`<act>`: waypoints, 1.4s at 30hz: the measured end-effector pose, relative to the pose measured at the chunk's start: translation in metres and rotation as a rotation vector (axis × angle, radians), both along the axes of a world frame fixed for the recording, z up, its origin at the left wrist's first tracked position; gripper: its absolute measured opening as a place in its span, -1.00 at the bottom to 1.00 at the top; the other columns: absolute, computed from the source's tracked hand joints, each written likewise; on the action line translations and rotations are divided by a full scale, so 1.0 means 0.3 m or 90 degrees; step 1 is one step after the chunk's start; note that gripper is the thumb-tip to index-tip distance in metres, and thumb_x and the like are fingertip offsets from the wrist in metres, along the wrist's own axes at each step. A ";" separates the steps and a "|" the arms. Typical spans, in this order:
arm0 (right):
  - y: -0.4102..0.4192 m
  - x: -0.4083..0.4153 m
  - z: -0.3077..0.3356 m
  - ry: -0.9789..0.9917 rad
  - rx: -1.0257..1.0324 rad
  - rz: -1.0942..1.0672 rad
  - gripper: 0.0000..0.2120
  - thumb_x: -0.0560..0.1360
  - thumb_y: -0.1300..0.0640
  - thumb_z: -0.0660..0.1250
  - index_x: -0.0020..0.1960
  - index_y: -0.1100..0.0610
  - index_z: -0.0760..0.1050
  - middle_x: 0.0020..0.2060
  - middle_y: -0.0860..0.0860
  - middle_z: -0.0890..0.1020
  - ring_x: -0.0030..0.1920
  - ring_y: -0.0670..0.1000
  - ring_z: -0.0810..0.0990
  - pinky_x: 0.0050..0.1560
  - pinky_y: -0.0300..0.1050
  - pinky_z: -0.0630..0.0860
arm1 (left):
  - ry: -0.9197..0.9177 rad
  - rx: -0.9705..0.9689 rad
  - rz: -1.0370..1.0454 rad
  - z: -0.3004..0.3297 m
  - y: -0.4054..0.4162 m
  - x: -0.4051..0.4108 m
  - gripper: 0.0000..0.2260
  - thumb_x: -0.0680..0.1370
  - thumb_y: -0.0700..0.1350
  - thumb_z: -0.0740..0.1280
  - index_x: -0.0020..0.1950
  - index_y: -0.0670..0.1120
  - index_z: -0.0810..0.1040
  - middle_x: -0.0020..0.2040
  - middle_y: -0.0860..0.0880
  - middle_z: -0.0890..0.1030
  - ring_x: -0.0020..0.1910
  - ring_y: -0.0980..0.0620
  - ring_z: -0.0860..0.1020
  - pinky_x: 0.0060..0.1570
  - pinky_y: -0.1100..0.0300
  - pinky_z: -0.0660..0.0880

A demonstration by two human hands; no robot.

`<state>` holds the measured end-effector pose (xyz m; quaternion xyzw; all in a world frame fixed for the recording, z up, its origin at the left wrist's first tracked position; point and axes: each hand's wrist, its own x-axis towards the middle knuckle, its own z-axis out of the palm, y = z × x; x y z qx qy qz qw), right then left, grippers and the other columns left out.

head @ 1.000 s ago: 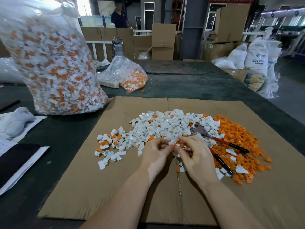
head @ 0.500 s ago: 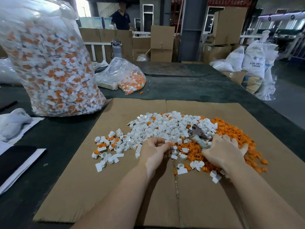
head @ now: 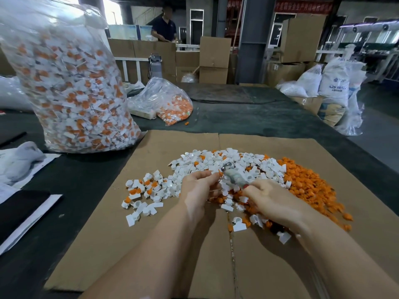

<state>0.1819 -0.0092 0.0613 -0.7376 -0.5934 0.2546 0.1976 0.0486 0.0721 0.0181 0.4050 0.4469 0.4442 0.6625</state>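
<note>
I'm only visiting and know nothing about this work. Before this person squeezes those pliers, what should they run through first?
1. Pliers held firmly by the right hand: ok, its fingers curl round the handles.
2. A piece pinched in the left hand: cannot tell, the curled fingers hide it.
3. Tool head aimed at the work: ok, it points up toward the left fingertips.
4. Left fingers clear of the cutting end: cannot tell, it is blurred and very close.
5. Cardboard underneath to catch what drops: ok.
</note>
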 end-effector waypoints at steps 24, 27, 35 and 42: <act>0.004 -0.047 0.004 -0.076 -0.060 0.064 -0.91 0.61 0.06 0.11 -0.05 0.04 0.32 -0.19 -0.03 0.46 -0.26 -0.09 0.41 -0.35 -0.23 0.26 | -0.005 -0.004 0.091 -0.014 0.012 0.008 -0.90 0.50 -0.32 0.36 -0.19 -0.21 0.50 -0.39 -0.08 0.54 -0.56 0.17 0.50 -0.47 0.36 0.48; 0.004 -0.049 -0.014 -0.055 -0.050 0.048 -0.92 0.61 0.02 0.13 0.03 0.02 0.32 -0.17 -0.09 0.46 -0.25 -0.14 0.42 -0.36 -0.27 0.25 | -0.012 -0.007 0.090 -0.017 0.004 0.011 -0.91 0.50 -0.31 0.36 -0.19 -0.21 0.51 -0.40 -0.07 0.54 -0.55 0.18 0.51 -0.45 0.35 0.49; 0.002 -0.018 -0.053 0.069 0.040 -0.063 -0.69 0.42 -0.21 0.35 -0.11 -0.01 0.36 -0.22 -0.10 0.50 -0.29 -0.15 0.46 -0.38 -0.28 0.28 | -0.028 -0.001 0.084 -0.011 -0.019 -0.004 -0.93 0.53 -0.32 0.32 -0.14 -0.22 0.49 -0.42 -0.08 0.52 -0.53 0.13 0.50 -0.50 0.32 0.48; 0.036 0.095 -0.149 -0.291 0.141 -0.205 -0.44 0.41 -0.29 0.30 0.19 0.10 0.39 0.08 0.04 0.51 0.14 0.06 0.42 0.04 -0.10 0.37 | 0.176 0.166 0.004 -0.087 -0.045 -0.033 -0.82 0.58 -0.28 0.26 0.14 -0.20 0.58 -0.31 -0.05 0.55 -0.35 0.09 0.50 -0.24 0.27 0.53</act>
